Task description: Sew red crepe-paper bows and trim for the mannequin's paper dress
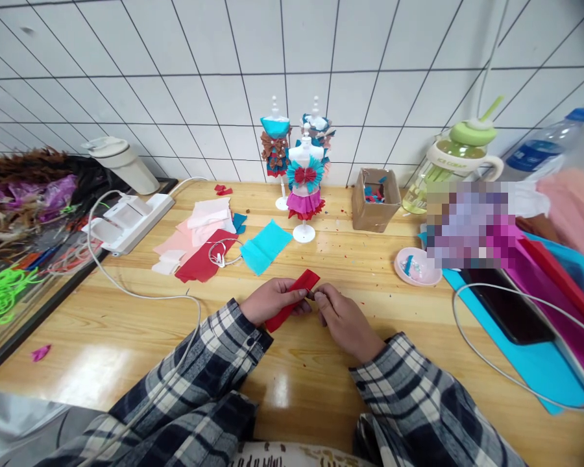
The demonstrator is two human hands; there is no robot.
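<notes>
My left hand [275, 301] is closed on a folded strip of red crepe paper [305, 281], thumb on top, at the middle of the table. My right hand [343, 318] is closed just to its right, pinching something small and dark [310, 295] against the strip's edge; its kind is too small to tell. Beyond the hands stands a small white dress-form stand [304, 233] wearing a blue paper top, a red bow and a pink and red skirt. A sheet of turquoise crepe paper [267, 246] lies to the left, beside a larger red paper piece [207, 256].
Two more dressed forms stand behind, one with a turquoise top [275, 126]. A cardboard box [377, 201] holds paper scraps. At right are a pink bowl [417, 266], a green-lidded jug [462, 162] and a phone [509, 305]. A power strip [131, 224] and white cable [141, 295] lie left.
</notes>
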